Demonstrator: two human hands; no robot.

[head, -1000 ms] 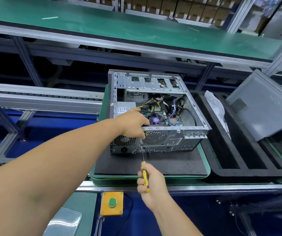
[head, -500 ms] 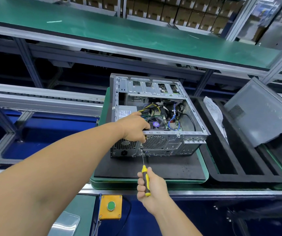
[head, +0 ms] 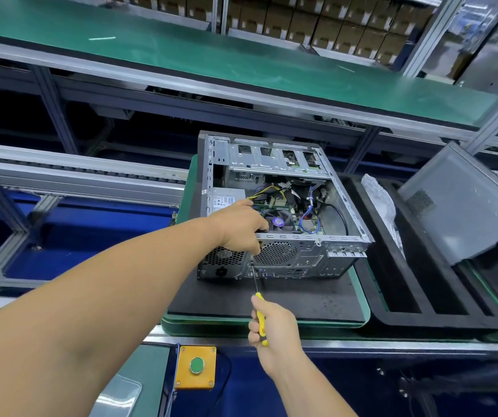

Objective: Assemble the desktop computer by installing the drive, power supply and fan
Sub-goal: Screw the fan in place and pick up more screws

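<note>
An open grey computer case (head: 299, 260) lies on its side on a black mat, its rear panel toward me. Inside I see the power supply (head: 225, 198) at the left, coloured cables and a purple-hubbed CPU fan (head: 278, 221). My left hand (head: 240, 227) rests over the case's near top edge, fingers curled down against the rear panel by the round fan grille (head: 275, 253). My right hand (head: 272, 323) grips a yellow-handled screwdriver (head: 260, 319) whose tip meets the rear panel just under my left fingers.
The mat sits on a green pallet (head: 362, 308) on the conveyor. A black foam tray (head: 392, 296) with a plastic bag lies to the right, with a grey side panel (head: 467, 203) leaning over it. A yellow box with a green button (head: 196, 366) is below.
My view has shifted slightly, so the case sits lower in frame. Both hands keep their hold; the screwdriver stays against the rear panel.
</note>
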